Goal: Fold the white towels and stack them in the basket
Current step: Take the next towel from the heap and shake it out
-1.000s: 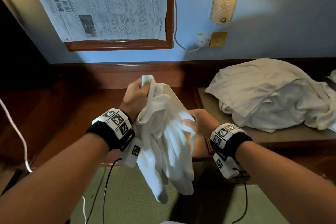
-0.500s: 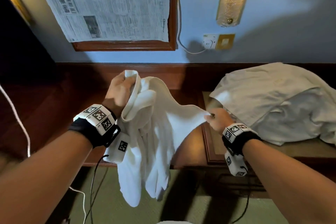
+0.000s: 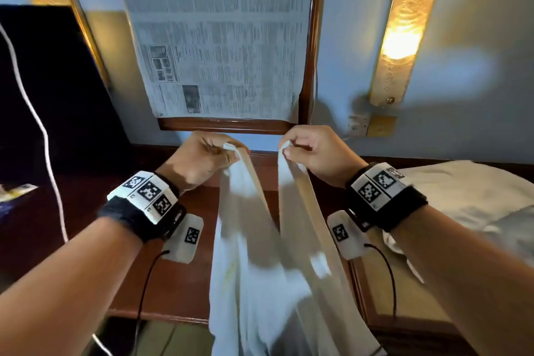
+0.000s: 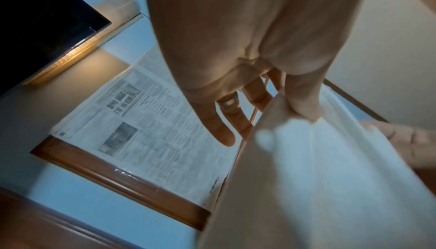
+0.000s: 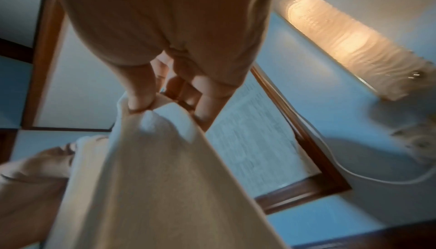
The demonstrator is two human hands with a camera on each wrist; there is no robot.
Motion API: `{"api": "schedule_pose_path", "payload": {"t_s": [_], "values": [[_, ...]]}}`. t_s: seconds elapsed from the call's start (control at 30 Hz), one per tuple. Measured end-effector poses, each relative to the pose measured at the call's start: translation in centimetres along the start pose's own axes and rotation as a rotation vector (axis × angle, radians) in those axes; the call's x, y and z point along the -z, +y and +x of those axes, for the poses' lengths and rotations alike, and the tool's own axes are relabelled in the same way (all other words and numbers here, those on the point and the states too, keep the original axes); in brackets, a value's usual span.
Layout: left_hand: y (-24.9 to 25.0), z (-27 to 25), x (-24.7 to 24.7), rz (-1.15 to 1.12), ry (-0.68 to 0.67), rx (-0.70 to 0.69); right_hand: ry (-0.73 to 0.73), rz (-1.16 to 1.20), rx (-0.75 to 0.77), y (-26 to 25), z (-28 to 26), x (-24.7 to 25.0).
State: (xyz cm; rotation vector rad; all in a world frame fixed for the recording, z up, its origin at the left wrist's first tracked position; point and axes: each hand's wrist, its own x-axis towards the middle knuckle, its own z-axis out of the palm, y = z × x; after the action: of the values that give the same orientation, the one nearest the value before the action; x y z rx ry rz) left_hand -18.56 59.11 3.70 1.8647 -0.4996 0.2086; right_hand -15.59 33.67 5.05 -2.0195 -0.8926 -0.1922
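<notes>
Two hands up at chest height, close together but not touching, each pinching a top corner of one white towel (image 3: 260,254). L hand (image 3: 199,159) pinches its corner btwn thumb & index, other fingers (image 4: 220,122) loosely spread behind the cloth; R hand (image 3: 315,153) pinches same way, thumb (image 5: 140,92) pressing cloth vs index. Towel hangs down btwn the forearms in two long folds, lower end out of frame, in front of a dark wooden desk (image 3: 179,283). Heap of more towels (image 3: 468,199) on a surface to the R, well apart from the hands. On the wall behind: frame w/ newspaper (image 3: 219,37), lit wall lamp (image 3: 404,26), socket (image 3: 358,126). Basket not in view.
</notes>
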Motion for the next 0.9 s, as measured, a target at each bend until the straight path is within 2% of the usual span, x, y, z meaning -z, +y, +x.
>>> {"api": "schedule_pose_path", "payload": {"t_s": [0.2, 0.3, 0.4, 0.7, 0.9], "values": [[1.2, 1.0, 2.2, -0.039, 0.051, -0.193, 0.017, 0.004, 0.045, -5.8, 2.3, -0.1], [2.0, 1.2, 3.0, -0.133, 0.031, -0.206, 0.018, -0.051, 0.06, -7.8, 3.0, -0.2], [2.7, 1.3, 3.5, -0.167, -0.026, -0.24, 0.05, 0.012, 0.066, -9.1, 3.4, -0.3], [4.1, 2.7, 3.2, -0.23, -0.171, -0.241, 0.041, 0.06, 0.009, -9.9, 3.2, -0.1], [4.1, 2.8, 2.5, -0.212, -0.14, -0.248, 0.04, 0.04, -0.027, -9.3, 2.6, -0.5]]}}
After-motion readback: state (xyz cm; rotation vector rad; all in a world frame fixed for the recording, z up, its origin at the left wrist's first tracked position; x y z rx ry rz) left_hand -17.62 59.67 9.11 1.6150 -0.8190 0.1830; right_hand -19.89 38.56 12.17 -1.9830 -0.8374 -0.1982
